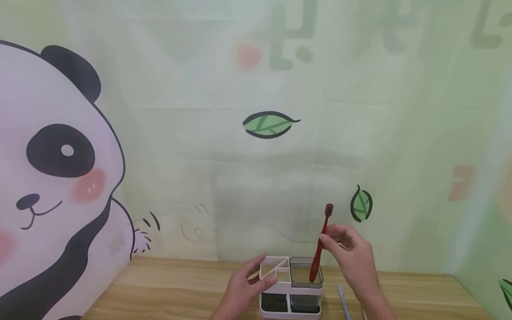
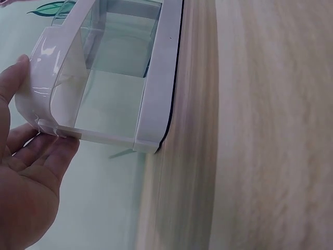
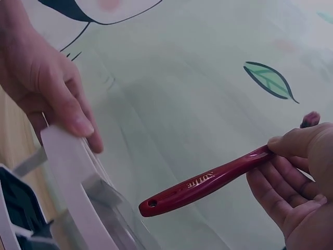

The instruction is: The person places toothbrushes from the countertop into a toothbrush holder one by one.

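Note:
My right hand point(image 1: 356, 260) pinches a dark red toothbrush point(image 1: 317, 262) between thumb and fingers near its neck, bristle head up. Its handle end overlaps the clear cup point(image 1: 295, 283) at the right of a white toothbrush holder point(image 1: 276, 288) in the head view. In the right wrist view, gold lettering and a small hole show on the toothbrush handle point(image 3: 208, 179). My left hand point(image 1: 242, 289) grips the holder's left side, thumb at the front and fingers round behind. The left wrist view shows those fingers point(image 2: 60, 153) under the white upper tray point(image 2: 39, 78).
A light blue toothbrush point(image 1: 342, 298) lies on the wooden table point(image 1: 168, 284), right of the holder. Behind the table hangs a green cloth backdrop point(image 1: 180, 146) printed with a panda and leaves. The holder has small divided compartments and a dark base.

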Demonstrator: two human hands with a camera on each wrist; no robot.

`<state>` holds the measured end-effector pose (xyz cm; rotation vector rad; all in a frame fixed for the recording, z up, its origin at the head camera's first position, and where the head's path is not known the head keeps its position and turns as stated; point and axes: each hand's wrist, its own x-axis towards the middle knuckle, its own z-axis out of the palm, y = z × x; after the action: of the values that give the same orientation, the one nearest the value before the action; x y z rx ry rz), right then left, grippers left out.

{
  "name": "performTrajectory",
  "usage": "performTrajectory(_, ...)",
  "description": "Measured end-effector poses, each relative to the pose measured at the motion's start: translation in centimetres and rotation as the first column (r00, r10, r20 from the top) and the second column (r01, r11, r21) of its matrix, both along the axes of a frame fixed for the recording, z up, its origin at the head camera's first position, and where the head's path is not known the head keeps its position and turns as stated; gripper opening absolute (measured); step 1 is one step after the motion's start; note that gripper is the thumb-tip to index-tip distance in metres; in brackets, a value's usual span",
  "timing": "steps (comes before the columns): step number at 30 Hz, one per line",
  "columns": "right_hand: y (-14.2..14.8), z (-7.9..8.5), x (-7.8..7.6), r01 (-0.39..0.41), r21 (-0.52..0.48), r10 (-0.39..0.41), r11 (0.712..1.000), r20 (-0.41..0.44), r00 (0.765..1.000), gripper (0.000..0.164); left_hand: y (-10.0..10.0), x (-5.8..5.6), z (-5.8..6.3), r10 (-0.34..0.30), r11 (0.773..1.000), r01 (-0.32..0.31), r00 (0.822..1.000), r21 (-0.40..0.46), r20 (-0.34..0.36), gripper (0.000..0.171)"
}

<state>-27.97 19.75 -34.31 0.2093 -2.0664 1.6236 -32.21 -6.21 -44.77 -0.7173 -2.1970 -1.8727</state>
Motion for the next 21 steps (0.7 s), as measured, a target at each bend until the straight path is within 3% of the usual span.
performTrajectory(8, -2.4, 0.1, -0.6, -0.02, -0.065, 0.021, 0.998, 0.03, 0.999, 0.031, -0.2, 0.1, 0.3, -0.004, 1.0, 0.005, 0.998, -0.018, 0.057, 0.069)
performTrajectory(21, -4.4, -0.7, -2.2, -0.053, -0.109, 0.053, 0.993, 0.001, 0.999, 0.027, -0.1, 0.0, 0.4, 0.007, 1.0, -0.006, 0.994, -0.016, 0.107, 0.069)
